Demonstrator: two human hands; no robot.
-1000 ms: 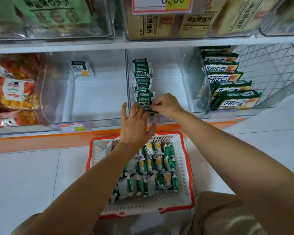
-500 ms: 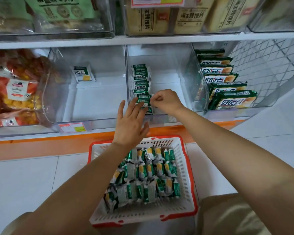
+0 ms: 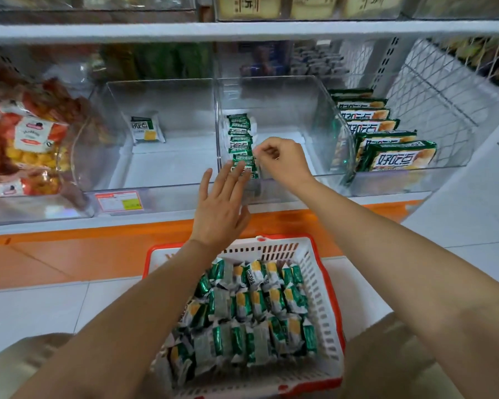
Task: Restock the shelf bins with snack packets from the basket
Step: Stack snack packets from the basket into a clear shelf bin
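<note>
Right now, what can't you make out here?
Head view:
- Front packets of the packet row: covered by fingers of the left hand.
- Whether the right hand pinches a packet: its curled fingers hide the contact.
- Print on the price label: too small.
- The top-shelf boxes: cut off by the upper edge.

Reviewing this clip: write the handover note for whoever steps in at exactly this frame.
Hands: the left hand is open, its straight fingers at the front of the packet row. The right hand has curled fingers pinching the row's right edge.
Things: the basket sits on the floor below the shelf, with many loose packets in it.
Done: one row stands along the left wall of the middle bin.
Left: fill the rest of that bin and the left bin, which holds a single packet, then empty the basket.
</note>
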